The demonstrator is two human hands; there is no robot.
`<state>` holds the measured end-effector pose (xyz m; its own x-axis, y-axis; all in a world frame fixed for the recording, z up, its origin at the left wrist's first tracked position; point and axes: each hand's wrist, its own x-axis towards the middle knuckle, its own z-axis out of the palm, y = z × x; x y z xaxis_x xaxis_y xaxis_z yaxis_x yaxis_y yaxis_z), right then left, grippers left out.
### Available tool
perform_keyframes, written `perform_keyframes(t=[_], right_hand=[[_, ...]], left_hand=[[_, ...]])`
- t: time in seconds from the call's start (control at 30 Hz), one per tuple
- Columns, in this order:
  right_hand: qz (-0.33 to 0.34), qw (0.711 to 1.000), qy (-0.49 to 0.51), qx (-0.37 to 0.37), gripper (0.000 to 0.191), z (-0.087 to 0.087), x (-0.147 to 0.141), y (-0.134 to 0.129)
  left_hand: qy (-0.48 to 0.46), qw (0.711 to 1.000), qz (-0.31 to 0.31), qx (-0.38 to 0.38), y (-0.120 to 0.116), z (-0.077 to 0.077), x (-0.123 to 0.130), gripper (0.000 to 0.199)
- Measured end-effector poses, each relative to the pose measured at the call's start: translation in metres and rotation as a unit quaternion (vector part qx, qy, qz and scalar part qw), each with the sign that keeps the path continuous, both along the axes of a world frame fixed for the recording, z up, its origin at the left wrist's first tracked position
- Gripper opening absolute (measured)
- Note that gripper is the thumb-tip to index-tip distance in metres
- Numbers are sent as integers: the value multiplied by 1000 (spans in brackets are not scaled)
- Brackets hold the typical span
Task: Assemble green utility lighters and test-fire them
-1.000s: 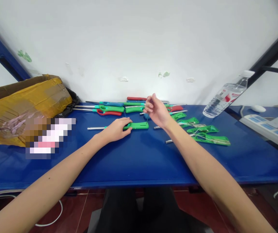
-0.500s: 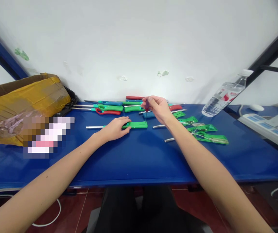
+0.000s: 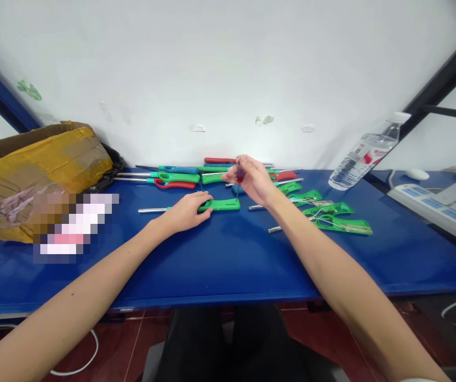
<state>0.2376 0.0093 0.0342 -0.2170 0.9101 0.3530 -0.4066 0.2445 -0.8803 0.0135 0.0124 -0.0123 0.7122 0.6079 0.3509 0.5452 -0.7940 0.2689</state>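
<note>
A green long-necked lighter (image 3: 225, 204) lies flat on the blue table, its metal tube pointing left. My left hand (image 3: 190, 211) is closed over the trigger end of its handle and holds it against the tabletop. In my right hand (image 3: 256, 179) is a screwdriver (image 3: 240, 173) with a dark red handle, held upright between the fingers. Its thin shaft reaches down to the right end of the green handle. Just right of it lie several opened green lighter halves (image 3: 343, 225) with metal tubes and inner parts showing.
Several assembled lighters (image 3: 178, 178) in green, red and blue lie along the wall. On the left stands a taped cardboard box (image 3: 49, 170) beside a blurred-out patch. A water bottle (image 3: 365, 151) leans at the right, near a white power strip (image 3: 437, 207).
The fingers of my right hand have shifted their grip around the screwdriver handle. My left hand stays on the lighter. The whole view has moved slightly.
</note>
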Motion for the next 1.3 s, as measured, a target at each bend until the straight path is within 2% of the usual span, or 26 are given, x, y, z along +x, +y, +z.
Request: perform_keyframes(t=[0.07,0.2,0.33,0.57,0.8,0.9,1.07,1.3], right_hand=[[27,999,2,-22,42,1,0,0],[31,998,-1,-58,47,1,4,2],[12,999,-23,-32,44,-3,6,5],[-103,992,-55,40,42,-13,12,12],[-196,974,-86,70,34,-8,10,10],[-160,983,-59,61,34,-6,6,6],[-14,1000,1,-4,38,-3,-1,0],[28,999,4,-41,43,1,3,2]], left_hand=[[5,1000,3,0,0,1,0,34],[3,1000,12,-14,-2,1,1,33],[11,1000,12,-14,-2,2,2,33],[19,1000,15,-12,-2,2,2,34],[22,1000,14,-16,-2,2,2,34],[18,1000,10,-15,-1,2,2,34],[12,1000,6,-10,-1,1,2,32],[12,1000,8,-7,0,1,2,33]])
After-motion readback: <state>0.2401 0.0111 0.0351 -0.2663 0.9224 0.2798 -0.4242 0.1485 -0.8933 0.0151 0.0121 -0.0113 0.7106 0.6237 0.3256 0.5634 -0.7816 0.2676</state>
